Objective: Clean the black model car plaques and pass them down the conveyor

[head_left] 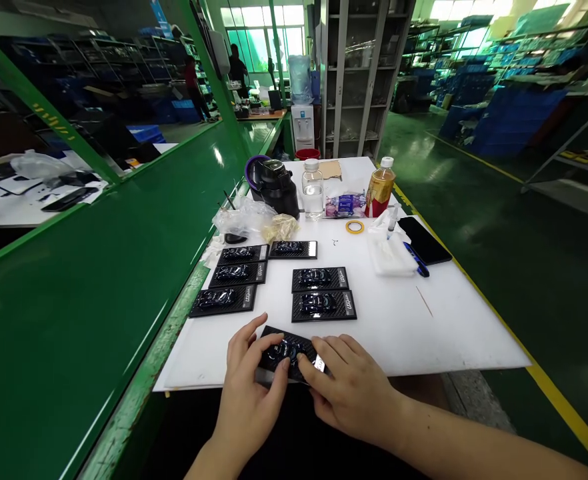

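Both my hands hold one black plaque with a small dark model car (288,352) at the near edge of the white table (464,333). My left hand (252,383) grips its left end, fingers curled over it. My right hand (349,383) presses its right end, fingertips on the car. Beyond them lie several more black car plaques: two in the middle (323,293) and a group to the left (234,275).
A green sloped panel (99,280) runs along the left. At the far end of the table stand a black device (277,185), a clear bottle (313,190), an orange drink bottle (380,188), a tape ring (355,227), a phone (424,240) and white cloths (390,255). People stand far back.
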The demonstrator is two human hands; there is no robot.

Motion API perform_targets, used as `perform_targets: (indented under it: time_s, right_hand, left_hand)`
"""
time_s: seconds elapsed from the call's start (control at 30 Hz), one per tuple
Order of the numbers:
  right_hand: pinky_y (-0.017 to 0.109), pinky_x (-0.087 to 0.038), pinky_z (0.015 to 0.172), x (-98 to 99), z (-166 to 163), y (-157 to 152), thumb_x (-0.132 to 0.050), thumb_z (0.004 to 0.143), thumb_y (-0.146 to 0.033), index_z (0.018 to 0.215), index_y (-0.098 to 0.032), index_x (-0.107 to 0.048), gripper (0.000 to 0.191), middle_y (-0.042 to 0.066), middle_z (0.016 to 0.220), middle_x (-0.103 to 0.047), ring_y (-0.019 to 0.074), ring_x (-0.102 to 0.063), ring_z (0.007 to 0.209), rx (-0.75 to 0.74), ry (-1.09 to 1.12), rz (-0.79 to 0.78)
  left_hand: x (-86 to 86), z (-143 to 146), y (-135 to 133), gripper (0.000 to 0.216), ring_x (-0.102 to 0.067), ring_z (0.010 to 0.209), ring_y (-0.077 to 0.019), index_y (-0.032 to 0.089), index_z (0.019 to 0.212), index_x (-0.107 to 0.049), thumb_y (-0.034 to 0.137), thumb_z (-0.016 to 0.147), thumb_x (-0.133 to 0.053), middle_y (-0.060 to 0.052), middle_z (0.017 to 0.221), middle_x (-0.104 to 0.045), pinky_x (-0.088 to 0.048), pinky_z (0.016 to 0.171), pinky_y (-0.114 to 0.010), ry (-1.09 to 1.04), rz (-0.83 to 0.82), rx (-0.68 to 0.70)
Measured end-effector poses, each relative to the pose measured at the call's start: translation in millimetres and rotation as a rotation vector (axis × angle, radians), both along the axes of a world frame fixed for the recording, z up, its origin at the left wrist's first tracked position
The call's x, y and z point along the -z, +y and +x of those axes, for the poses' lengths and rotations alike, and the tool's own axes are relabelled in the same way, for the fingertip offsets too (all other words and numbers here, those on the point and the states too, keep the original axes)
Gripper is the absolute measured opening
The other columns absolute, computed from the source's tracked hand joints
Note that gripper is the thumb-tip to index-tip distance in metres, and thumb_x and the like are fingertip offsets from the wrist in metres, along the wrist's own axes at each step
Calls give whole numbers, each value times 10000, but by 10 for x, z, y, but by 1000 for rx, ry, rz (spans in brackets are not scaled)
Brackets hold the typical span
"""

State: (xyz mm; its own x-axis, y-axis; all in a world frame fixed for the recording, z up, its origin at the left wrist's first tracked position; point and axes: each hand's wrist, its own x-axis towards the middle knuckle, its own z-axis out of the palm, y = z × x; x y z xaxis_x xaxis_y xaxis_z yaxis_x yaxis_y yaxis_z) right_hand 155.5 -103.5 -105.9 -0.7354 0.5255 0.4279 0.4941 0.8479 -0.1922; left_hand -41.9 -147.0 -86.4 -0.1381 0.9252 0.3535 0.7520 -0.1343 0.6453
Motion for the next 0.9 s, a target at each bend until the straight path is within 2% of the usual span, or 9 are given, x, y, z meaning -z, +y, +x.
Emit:
perform_targets:
  time_s: [0.13, 0.23, 0.3, 0.4, 0.5, 0.67, 0.8, 0.9]
  right_hand:
    - [478, -436, 943, -13, 29, 11, -548, 888, -268, 1339, -195, -538, 457, 161, 1300, -576, 296, -532, 1085, -10, 20, -28]
    - [480, -443, 972, -23, 65, 5, -541, 907, -281, 1352, -169, -526, 459, 159, 1321, -564, 297, -522, 1110, -28, 50, -67]
    - [483, -444, 989, -28, 80, -4, -543, 912, -279, 1347, -143, -526, 456, 166, 1332, -557, 300, -517, 1127, -32, 71, -105]
    - [487, -443, 1009, -41, 89, -9, -558, 905, -267, 1349, -132, -519, 466, 165, 1348, -551, 295, -513, 1151, -31, 111, -163]
    - [475, -430, 1046, -78, 104, -3, -591, 881, -265, 1350, -154, -514, 487, 140, 1346, -561, 277, -507, 1188, -18, 151, -249]
    - [452, -388, 1115, -201, 159, 34, -679, 823, -311, 1339, -185, -522, 553, 126, 1373, -528, 268, -459, 1283, -26, 249, -408]
    - [406, -425, 1075, -378, 180, 305, -647, 857, -293, 1304, -172, -539, 475, 126, 1310, -554, 236, -498, 1235, 52, 364, -475]
    - [364, -456, 995, -533, 194, 806, -580, 904, -258, 1156, -172, -619, 269, 88, 1142, -648, 211, -574, 1102, 249, 272, -468]
  left_hand:
    - [-70, -81, -10, 377, -436, 1352, -285, 288, 1260, -535, 230, 888, -554, -89, 1449, -440, -420, 1118, -522, 73, -72, 133]
    - [-193, -218, 10, 475, -442, 1358, -272, 307, 1349, -470, 231, 887, -548, -80, 1460, -448, -420, 1132, -503, 130, -119, 191]
    - [-292, -317, 49, 516, -455, 1355, -267, 309, 1369, -448, 215, 871, -548, -74, 1459, -465, -423, 1137, -490, 170, -139, 226]
    - [-389, -419, 121, 591, -500, 1325, -282, 312, 1363, -468, 168, 800, -579, -70, 1419, -531, -449, 1118, -480, 291, -190, 349]
    - [-382, -463, 167, 661, -548, 1281, -309, 308, 1364, -494, 156, 736, -638, -77, 1375, -586, -487, 1077, -489, 371, -213, 380]
    - [-281, -516, 192, 607, -629, 1172, -305, 314, 1288, -554, 201, 713, -713, -68, 1269, -656, -549, 993, -459, 368, -198, 349]
    - [-216, -625, 152, 680, -625, 1167, -300, 336, 1352, -510, 211, 718, -721, -67, 1268, -648, -545, 985, -447, 388, -207, 348]
    - [-218, -809, -7, 666, -641, 1105, -303, 353, 1289, -567, 237, 661, -758, -50, 1182, -676, -556, 953, -435, 383, -172, 288]
